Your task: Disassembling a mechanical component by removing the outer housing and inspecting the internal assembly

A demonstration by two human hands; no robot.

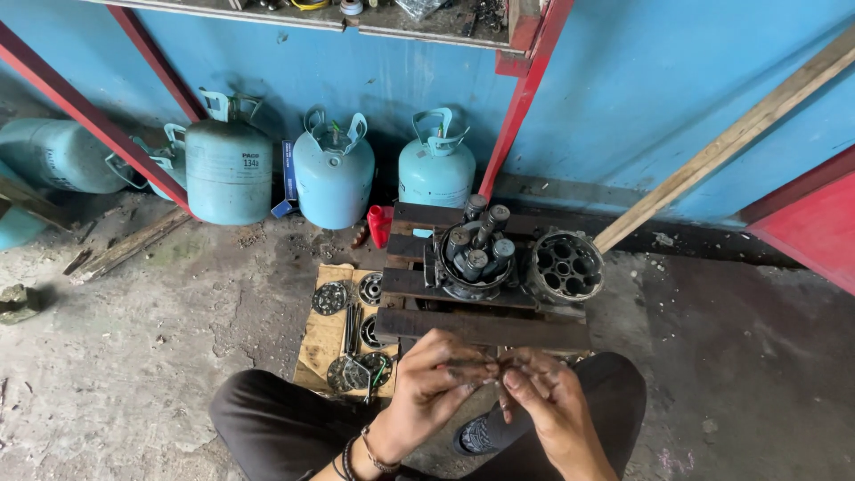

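A person sits on the concrete floor, knees drawn up in dark trousers, and brings both grease-blackened hands together just above the lap. The left hand, a beaded bracelet at its wrist, and the right hand meet fingertip to fingertip, the grip of each pinched together on a small part too tiny and too hidden to identify.

Just beyond the hands stands a low worktop of dark wooden slats. On it rests a round metal housing with several upright pistons, and touching its right side lies a cylinder block with a ring of bored holes. To the left of the slats, a sheet of cardboard carries flat round valve plates, gaskets and long bolts.

Farther back, a small red container stands beside the slats. Against the blue wall are pale blue gas cylinders in a row, one more lying on its side at far left. A wooden plank leans on the wall at right, and red steel frame legs rise to a cluttered shelf.
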